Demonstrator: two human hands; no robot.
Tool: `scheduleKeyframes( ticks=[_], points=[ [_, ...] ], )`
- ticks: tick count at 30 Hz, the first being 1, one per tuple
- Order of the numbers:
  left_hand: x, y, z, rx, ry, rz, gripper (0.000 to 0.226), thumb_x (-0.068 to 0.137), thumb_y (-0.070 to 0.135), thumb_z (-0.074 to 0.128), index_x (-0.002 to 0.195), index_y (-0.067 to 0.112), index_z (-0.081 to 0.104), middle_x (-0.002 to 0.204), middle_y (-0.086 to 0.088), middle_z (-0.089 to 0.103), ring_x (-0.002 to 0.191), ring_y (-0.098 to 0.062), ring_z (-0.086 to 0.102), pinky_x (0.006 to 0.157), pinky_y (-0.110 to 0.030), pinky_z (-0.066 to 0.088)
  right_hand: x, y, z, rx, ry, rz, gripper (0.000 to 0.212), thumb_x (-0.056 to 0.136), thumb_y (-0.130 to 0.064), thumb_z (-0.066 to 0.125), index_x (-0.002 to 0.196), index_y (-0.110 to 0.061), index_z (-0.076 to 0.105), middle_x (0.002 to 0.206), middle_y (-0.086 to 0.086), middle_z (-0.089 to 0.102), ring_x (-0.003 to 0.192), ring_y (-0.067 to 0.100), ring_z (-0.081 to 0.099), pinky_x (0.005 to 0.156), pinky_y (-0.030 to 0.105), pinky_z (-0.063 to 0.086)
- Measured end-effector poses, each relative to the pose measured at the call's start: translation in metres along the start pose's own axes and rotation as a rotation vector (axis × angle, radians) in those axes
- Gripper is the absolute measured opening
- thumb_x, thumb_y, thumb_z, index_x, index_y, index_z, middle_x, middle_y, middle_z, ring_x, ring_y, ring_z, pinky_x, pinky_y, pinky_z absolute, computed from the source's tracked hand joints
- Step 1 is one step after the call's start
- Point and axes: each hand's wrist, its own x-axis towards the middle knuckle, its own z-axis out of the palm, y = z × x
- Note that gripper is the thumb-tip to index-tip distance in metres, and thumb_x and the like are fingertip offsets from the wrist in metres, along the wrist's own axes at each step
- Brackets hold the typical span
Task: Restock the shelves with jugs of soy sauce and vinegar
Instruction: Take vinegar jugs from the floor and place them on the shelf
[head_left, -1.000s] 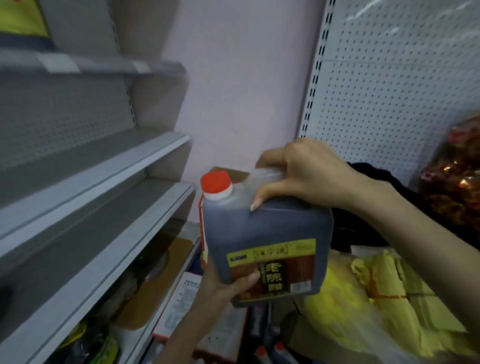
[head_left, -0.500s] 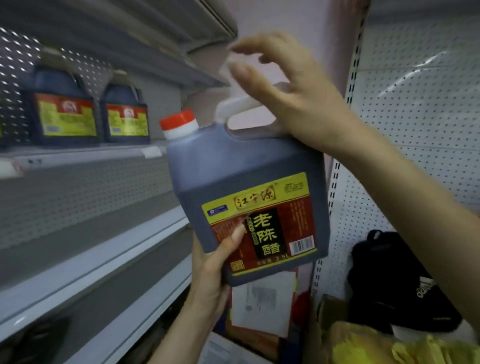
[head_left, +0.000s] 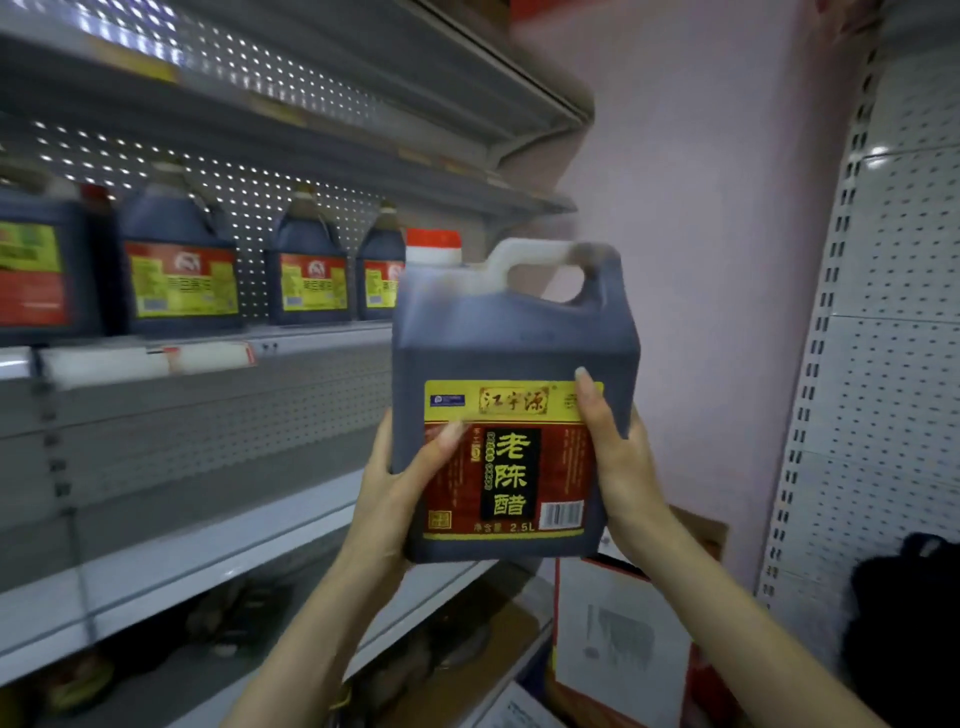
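1. Shelved jugs (head_left: 179, 270): four dark jugs stand in a row on the upper shelf (head_left: 311, 338), at 9 to 10 o'clock of the view. Yellow-and-red labels face out. The print is too blurred to read, and the leftmost jug is cut by the frame edge.
2. Lower shelf (head_left: 156, 561): a grey board at 8 o'clock, under a perforated back panel. The shapes beneath it are too dark to tell.
3. Left hand (head_left: 400, 488): at 7 o'clock of the held jug, gripping its lower left corner. The thumb lies slantwise over the label's left edge. The other fingers are behind the jug, so their spread cannot be told.
4. Held jug (head_left: 514, 364): at the centre of the view, upright and carried in the air before the right end of the upper shelf. Its left edge overlaps the fourth shelved jug in view. It holds dark liquid, with a red cap (head_left: 434, 244) at 11 o'clock and a white handle (head_left: 540, 257) at 12 to 1 o'clock. The label (head_left: 511, 467) is yellow and red, marked 2.5L.
5. Right hand (head_left: 618, 457): at 4 o'clock of the held jug, clasping its right side. The thumb points straight up along the label's right edge, its tip on the yellow band. The fingers are hidden behind the jug.
6. Carton (head_left: 623, 639): at 5 o'clock, below the held jug, with a white sheet on its face.
7. Pegboard panel (head_left: 883, 364): at 3 o'clock, with a black bag (head_left: 904, 613) at its foot at 4 o'clock.
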Motion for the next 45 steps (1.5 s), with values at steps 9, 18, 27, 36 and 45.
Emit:
scheduleKeyframes(
  ticks=[9, 18, 27, 36, 45],
  points=[
    [-0.06, 0.014, 0.0, 0.117, 0.212, -0.002, 0.085, 0.041, 0.067, 0.075, 0.116, 0.033, 0.054, 0.099, 0.005, 0.074, 0.089, -0.014, 0.071, 0.078, -0.04, 0.053, -0.028, 0.004, 0.011, 0.13, -0.107, 0.069, 0.056, 0.059, -0.062, 0.069, 0.105, -0.031, 0.058, 0.09, -0.004, 0.074, 0.085, 0.013, 0.071, 0.077, 0.031, 0.054],
    [-0.112, 0.038, -0.05, 0.21, 0.394, 0.021, 0.08, 0.041, 0.066, 0.072, 0.113, 0.034, 0.056, 0.096, 0.009, 0.074, 0.084, -0.008, 0.071, 0.058, -0.017, 0.054, -0.06, 0.02, 0.069, 0.284, -0.307, 0.104, 0.048, 0.072, -0.052, 0.072, 0.109, -0.025, 0.058, 0.087, -0.008, 0.074, 0.083, 0.009, 0.071, 0.066, 0.02, 0.053],
    [-0.153, 0.065, -0.152, 0.295, 0.436, -0.031, 0.076, 0.052, 0.065, 0.064, 0.121, 0.035, 0.052, 0.102, 0.01, 0.072, 0.092, -0.008, 0.07, 0.062, -0.018, 0.055, -0.101, 0.05, 0.173, 0.313, -0.371, 0.144, 0.068, 0.056, -0.063, 0.064, 0.111, -0.025, 0.057, 0.087, -0.007, 0.073, 0.084, 0.011, 0.071, 0.066, 0.019, 0.053],
    [-0.2, 0.09, -0.274, 0.304, 0.468, -0.099, 0.077, 0.055, 0.064, 0.065, 0.125, 0.035, 0.051, 0.107, 0.008, 0.072, 0.097, -0.011, 0.069, 0.078, -0.027, 0.053, -0.16, 0.08, 0.294, 0.318, -0.377, 0.244, 0.07, 0.057, -0.062, 0.066, 0.114, -0.022, 0.058, 0.093, -0.003, 0.073, 0.087, 0.013, 0.071, 0.066, 0.02, 0.053],
    [-0.225, 0.104, -0.374, 0.275, 0.559, -0.139, 0.08, 0.055, 0.062, 0.066, 0.127, 0.032, 0.051, 0.106, 0.007, 0.072, 0.096, -0.012, 0.07, 0.068, -0.02, 0.055, -0.184, 0.107, 0.395, 0.291, -0.462, 0.327, 0.065, 0.067, -0.054, 0.068, 0.121, -0.02, 0.055, 0.089, -0.007, 0.074, 0.08, 0.008, 0.071, 0.059, 0.015, 0.052]
  ],
)
